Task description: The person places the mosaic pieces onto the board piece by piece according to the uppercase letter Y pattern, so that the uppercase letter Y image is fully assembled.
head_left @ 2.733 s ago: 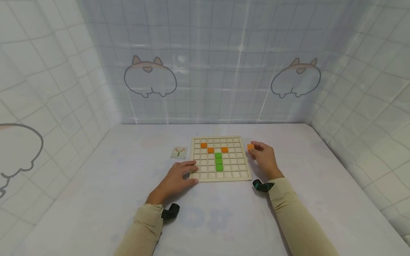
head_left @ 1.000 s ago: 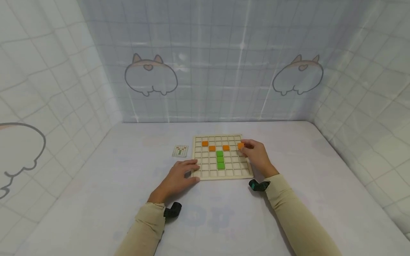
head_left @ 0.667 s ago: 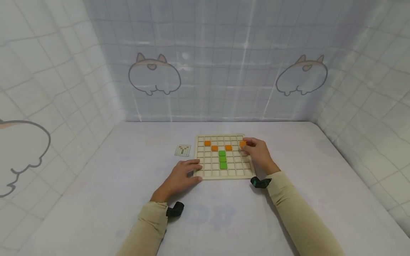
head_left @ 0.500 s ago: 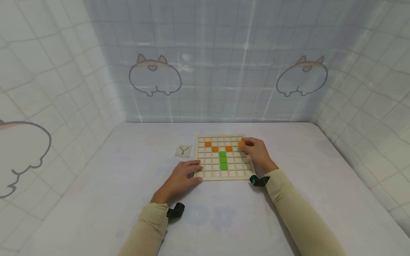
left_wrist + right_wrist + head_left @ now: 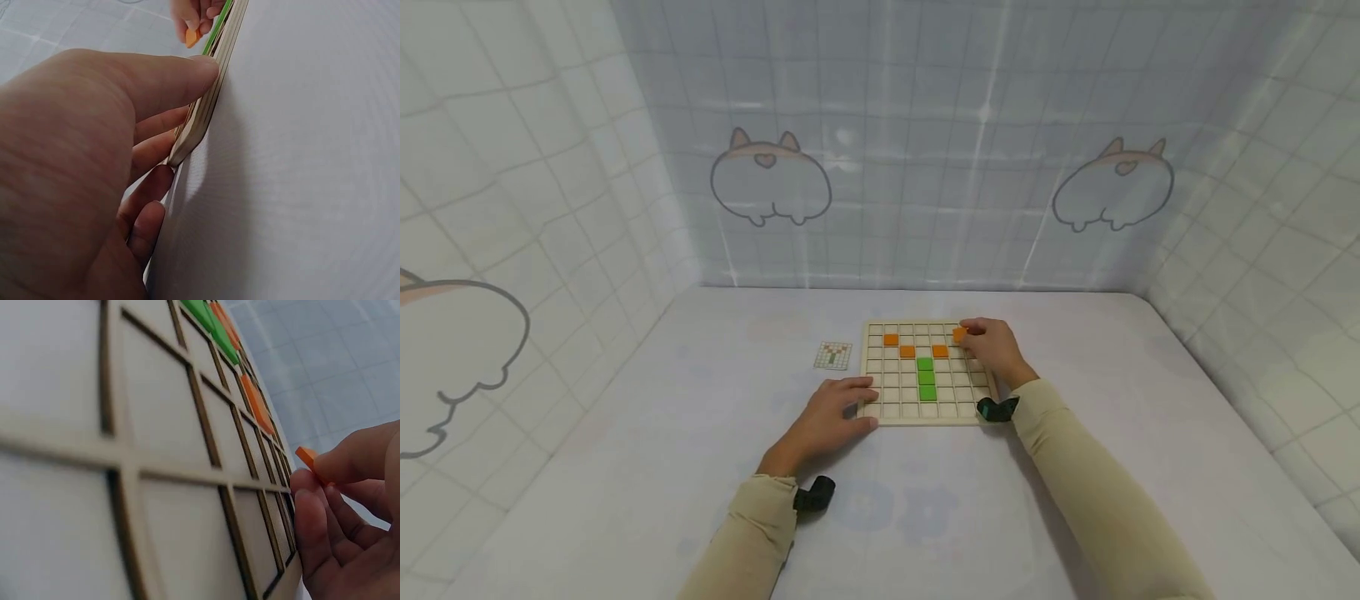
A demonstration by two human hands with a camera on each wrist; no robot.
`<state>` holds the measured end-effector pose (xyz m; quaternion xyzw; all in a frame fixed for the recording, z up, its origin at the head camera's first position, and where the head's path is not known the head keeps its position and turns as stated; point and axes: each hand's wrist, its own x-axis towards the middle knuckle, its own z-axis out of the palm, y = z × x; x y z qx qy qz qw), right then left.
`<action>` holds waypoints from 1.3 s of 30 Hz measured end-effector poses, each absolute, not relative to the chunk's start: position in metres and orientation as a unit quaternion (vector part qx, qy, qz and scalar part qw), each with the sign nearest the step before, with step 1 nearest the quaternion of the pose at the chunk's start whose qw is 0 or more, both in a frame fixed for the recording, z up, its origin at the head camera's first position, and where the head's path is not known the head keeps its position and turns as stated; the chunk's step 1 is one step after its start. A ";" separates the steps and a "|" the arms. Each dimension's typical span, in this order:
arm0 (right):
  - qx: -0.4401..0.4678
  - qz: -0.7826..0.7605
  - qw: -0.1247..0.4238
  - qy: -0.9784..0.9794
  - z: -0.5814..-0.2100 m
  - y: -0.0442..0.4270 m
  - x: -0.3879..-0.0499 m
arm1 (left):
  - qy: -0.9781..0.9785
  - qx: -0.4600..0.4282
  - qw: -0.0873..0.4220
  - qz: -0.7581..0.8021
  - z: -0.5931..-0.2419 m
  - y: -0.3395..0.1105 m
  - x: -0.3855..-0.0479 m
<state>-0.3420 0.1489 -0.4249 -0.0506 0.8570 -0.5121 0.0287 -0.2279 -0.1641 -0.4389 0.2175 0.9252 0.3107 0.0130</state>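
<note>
A light wooden grid board [image 5: 891, 410] lies flat on the table. Three green tiles [image 5: 927, 377] form a column in it, and three orange tiles [image 5: 907, 352] sit in cells beyond them. My left hand [image 5: 827, 417] rests at the board's near left corner, thumb on the front edge and fingertips over the left side. Between thumb and fingers, my right hand [image 5: 998, 348] pinches another orange tile [image 5: 958, 334] over the far right part of the board. In the right wrist view that orange tile [image 5: 308, 456] is tilted and held just above the cells.
A small card [image 5: 832, 356] with a printed grid pattern lies left of the board. White table cloth [image 5: 887, 533] spreads around it. Tiled-pattern walls [image 5: 940, 167] with cartoon drawings stand at the back and both sides.
My right hand has carried the orange tile leftward, from beside the board to over its far right cells. My left hand stays at the board's corner. The head view has shifted slightly.
</note>
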 end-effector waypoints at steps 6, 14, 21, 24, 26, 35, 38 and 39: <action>-0.050 -0.492 0.016 0.869 -0.426 0.144 -0.344 | 0.926 0.213 0.011 0.312 -0.438 -0.164 -0.227; -0.054 -0.468 0.015 0.882 -0.430 0.142 -0.347 | 0.926 0.204 0.018 0.316 -0.438 -0.166 -0.224; -0.060 -0.464 0.014 0.884 -0.425 0.141 -0.346 | 0.925 0.202 0.017 0.322 -0.437 -0.166 -0.224; -0.056 -0.464 0.012 0.884 -0.425 0.140 -0.346 | 0.924 0.202 0.016 0.323 -0.437 -0.166 -0.224; -0.058 -0.462 0.009 0.885 -0.424 0.140 -0.345 | 0.925 0.201 0.016 0.323 -0.437 -0.167 -0.225; -0.053 -0.451 0.005 0.891 -0.425 0.142 -0.344 | 0.925 0.206 0.017 0.320 -0.436 -0.165 -0.228; -0.056 -0.451 0.011 0.891 -0.424 0.142 -0.343 | 0.925 0.207 0.020 0.318 -0.437 -0.165 -0.228; -0.057 -0.450 0.014 0.891 -0.424 0.142 -0.343 | 0.926 0.206 0.020 0.315 -0.437 -0.165 -0.229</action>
